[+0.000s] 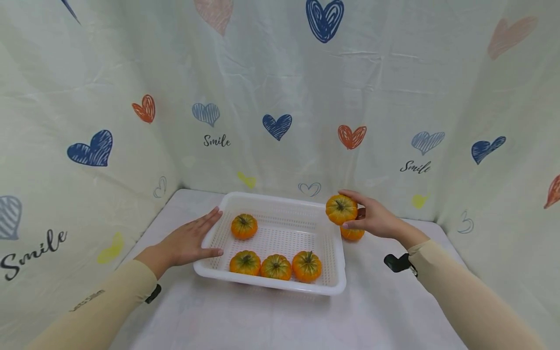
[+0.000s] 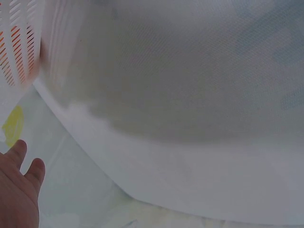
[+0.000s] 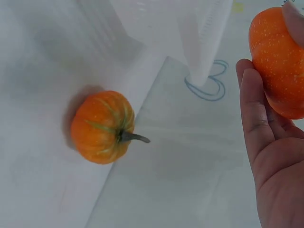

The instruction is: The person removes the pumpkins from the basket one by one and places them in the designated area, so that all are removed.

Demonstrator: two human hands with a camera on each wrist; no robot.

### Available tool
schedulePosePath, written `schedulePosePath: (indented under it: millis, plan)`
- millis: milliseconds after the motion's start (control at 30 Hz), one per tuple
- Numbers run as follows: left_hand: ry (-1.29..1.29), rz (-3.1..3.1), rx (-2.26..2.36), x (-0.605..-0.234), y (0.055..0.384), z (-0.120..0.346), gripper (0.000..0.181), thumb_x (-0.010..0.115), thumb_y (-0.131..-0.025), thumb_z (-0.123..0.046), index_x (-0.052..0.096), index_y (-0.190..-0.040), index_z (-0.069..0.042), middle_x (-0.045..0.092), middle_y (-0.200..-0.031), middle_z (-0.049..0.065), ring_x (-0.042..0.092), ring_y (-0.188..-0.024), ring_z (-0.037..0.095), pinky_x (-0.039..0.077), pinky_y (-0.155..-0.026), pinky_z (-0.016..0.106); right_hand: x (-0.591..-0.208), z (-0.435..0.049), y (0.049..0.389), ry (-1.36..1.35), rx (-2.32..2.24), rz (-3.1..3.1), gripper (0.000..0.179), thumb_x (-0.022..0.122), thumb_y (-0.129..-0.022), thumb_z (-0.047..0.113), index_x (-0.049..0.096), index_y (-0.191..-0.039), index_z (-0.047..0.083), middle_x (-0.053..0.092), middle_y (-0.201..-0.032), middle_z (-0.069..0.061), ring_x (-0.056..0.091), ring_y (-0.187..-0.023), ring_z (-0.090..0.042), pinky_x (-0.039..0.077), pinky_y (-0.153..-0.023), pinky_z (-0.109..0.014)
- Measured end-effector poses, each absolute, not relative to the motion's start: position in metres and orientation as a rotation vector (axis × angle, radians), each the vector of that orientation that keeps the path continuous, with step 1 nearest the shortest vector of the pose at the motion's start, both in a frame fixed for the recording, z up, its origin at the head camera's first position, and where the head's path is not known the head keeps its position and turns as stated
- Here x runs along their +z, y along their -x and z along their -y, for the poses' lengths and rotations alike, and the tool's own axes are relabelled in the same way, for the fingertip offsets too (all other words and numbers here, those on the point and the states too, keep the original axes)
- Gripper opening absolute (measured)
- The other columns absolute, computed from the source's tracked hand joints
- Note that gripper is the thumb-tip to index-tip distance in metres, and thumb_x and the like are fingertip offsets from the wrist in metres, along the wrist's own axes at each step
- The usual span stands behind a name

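My right hand (image 1: 377,216) grips a small orange pumpkin (image 1: 341,209) above the right rim of a white plastic basket (image 1: 280,288). In the right wrist view the fingers and thumb hold that pumpkin (image 3: 278,66) from its sides. A second pumpkin (image 3: 104,127) stands on the table just outside the basket, partly hidden behind the hand in the head view. With fingers spread, my left hand (image 1: 185,240) rests on the basket's left rim. Inside the basket, one pumpkin (image 1: 244,226) sits at the back left and several more, such as this pumpkin (image 1: 276,267), line the front side.
A white cloth covers the table (image 1: 280,321). Pale curtains (image 1: 271,87) printed with hearts and "Smile" stand close behind and on both sides. The basket has slotted walls, seen near the left hand as a slotted side (image 2: 19,42).
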State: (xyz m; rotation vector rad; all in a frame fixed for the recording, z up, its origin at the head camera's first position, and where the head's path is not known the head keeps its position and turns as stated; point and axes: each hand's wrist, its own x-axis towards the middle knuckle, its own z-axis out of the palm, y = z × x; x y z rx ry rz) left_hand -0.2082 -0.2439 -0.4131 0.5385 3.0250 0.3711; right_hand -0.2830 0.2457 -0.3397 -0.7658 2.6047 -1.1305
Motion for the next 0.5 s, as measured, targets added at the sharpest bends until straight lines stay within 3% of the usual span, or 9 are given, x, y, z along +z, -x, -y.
schedulePosePath:
  millis: [500]
  plan:
    - [-0.533, -3.030, 0.404, -0.416, 0.209, 0.246, 0.106, 0.053, -0.085, -0.075, 0.015, -0.161, -0.011, 0.011, -0.166, 0.009, 0.024, -0.146, 0.038, 0.027, -0.110, 0.064, -0.352, -0.287, 0.276, 0.609, -1.261, -2.612, 0.088, 0.082, -0.085, 0.021, 0.030, -0.157, 0.021, 0.039, -0.149, -0.018, 0.059, -0.116, -0.039, 0.056, -0.086, -0.034]
